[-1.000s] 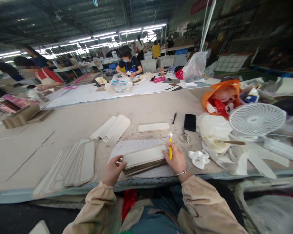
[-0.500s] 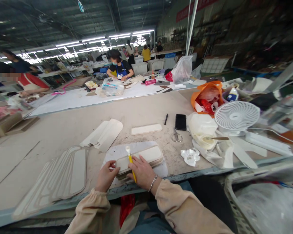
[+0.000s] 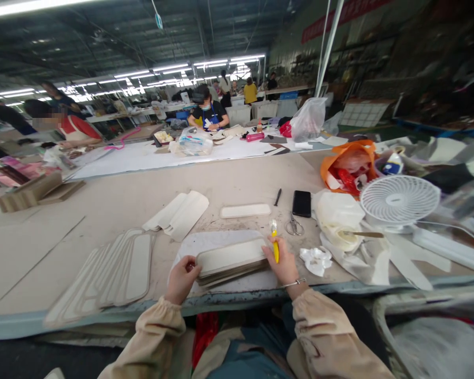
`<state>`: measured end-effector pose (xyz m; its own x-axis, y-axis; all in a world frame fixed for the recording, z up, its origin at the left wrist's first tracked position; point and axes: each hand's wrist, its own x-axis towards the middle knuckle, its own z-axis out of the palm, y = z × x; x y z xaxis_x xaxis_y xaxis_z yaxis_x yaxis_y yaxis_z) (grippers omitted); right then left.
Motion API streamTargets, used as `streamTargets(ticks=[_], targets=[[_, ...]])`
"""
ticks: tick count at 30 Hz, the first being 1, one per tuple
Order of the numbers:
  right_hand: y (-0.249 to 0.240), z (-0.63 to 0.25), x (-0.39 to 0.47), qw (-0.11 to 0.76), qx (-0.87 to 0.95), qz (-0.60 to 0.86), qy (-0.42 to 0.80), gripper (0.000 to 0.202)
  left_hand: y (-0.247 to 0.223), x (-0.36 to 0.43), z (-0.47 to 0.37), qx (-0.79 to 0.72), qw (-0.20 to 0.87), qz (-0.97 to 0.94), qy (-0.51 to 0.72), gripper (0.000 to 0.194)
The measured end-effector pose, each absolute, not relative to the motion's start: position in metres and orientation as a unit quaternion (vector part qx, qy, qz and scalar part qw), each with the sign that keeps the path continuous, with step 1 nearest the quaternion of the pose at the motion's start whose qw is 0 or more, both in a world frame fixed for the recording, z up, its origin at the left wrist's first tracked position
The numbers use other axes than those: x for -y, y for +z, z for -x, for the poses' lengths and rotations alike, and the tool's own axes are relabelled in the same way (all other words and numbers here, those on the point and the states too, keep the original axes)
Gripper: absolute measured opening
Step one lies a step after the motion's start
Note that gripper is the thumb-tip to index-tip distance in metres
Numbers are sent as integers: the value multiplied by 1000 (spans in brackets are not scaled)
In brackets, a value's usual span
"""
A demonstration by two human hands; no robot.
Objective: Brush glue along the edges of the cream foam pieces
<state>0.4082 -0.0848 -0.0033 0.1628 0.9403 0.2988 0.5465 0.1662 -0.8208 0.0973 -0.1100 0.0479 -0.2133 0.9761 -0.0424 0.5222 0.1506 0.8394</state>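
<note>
A stack of pale panels point(image 3: 233, 257) is lying on a white sheet point(image 3: 207, 239) near the edge of the table point(image 3: 114, 202). The left hand point(image 3: 183, 276) is pinching its left end; the right hand point(image 3: 283, 264) is touching its right end while gripping a yellow-handled tool point(image 3: 275, 248) (its pale tip is pointing forward). Beyond, a single panel point(image 3: 245, 211) is lying; scissors point(image 3: 295, 227) and a black phone point(image 3: 302, 203) are resting rightward, fanned panels point(image 3: 138, 268) leftward.

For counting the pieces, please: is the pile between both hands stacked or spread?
Stacked: the pile shows layered edges below its top piece.
</note>
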Motion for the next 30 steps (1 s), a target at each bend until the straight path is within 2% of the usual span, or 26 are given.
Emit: streamTargets(ticks=[4,8,11,16,20,30], targets=[[-4,-409,84,492,579,589,275,35,55,115,-104,-655,364,-505,428,23],[-9,-410,86,529,541,589,283,38,69,117,-113,-624,418,-456,478,24],[-4,-410,86,566,500,591,284,38,79,115,-119,-588,508,-378,503,28],[19,-414,77,644,416,552,327,43,91,106,-127,-546,609,-281,503,27],[34,-420,67,660,398,531,352,48,99,94,-135,-530,665,-236,469,20],[35,-432,53,671,385,530,347,51,100,75,-146,-540,667,-249,449,18]])
